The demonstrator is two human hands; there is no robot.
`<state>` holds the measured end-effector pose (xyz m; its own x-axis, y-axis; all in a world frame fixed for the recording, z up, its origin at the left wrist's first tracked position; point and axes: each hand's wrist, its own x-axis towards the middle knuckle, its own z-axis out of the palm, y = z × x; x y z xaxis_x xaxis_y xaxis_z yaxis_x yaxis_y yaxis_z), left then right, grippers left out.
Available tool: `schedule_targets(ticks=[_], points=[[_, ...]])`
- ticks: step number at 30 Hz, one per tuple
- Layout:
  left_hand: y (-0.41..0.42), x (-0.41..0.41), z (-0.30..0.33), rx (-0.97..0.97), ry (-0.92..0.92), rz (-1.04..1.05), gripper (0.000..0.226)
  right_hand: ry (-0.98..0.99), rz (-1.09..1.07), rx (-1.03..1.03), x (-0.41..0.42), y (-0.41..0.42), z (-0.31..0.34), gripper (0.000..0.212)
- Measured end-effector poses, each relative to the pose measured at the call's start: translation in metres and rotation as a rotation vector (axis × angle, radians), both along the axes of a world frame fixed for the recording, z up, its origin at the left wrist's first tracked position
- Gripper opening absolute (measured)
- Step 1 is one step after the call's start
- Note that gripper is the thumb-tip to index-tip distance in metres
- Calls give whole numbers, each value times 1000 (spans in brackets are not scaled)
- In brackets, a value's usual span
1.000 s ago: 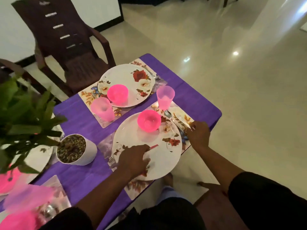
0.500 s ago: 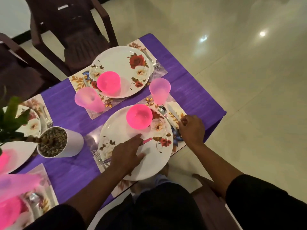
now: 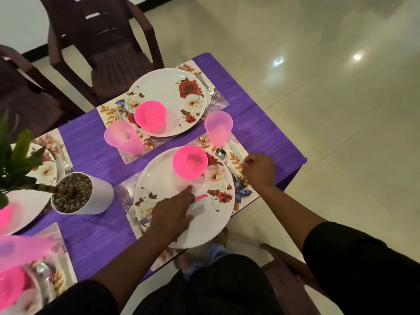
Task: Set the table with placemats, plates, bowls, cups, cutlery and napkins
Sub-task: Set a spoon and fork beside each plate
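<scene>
Plates with a rose pattern lie on flowered placemats on the purple counter [image 3: 261,133]. On the near plate [image 3: 163,178] stands a pink bowl [image 3: 189,162], at its far edge. The left hand [image 3: 175,211] rests flat on this plate with fingers stretched out, and a thin pink-handled piece of cutlery [image 3: 201,197] shows from under it. The right hand [image 3: 259,170] is at the right side of the near placemat [image 3: 246,197], with fingers curled in; I cannot tell if it pinches something. Just beside it lie a spoon [image 3: 221,153] and a knife [image 3: 235,147]. A pink cup [image 3: 218,128] stands beyond them. The far plate [image 3: 168,96] carries a second pink bowl [image 3: 150,114], with a second cup [image 3: 123,137] near it. A white plant pot [image 3: 91,196] stands to the left.
</scene>
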<state>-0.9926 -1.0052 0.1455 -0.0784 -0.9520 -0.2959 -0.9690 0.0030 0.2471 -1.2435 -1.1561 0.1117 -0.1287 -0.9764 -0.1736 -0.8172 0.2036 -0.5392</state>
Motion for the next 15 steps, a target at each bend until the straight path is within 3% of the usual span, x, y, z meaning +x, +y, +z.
schedule_targets(ticks=[9, 15], points=[[-12, 11, 2, 80, 31, 1, 82, -178, -29, 141, -12, -22, 2, 7], [-16, 17, -4, 132, 19, 22, 82, -152, 38, 171, -16, -27, -1, 9]])
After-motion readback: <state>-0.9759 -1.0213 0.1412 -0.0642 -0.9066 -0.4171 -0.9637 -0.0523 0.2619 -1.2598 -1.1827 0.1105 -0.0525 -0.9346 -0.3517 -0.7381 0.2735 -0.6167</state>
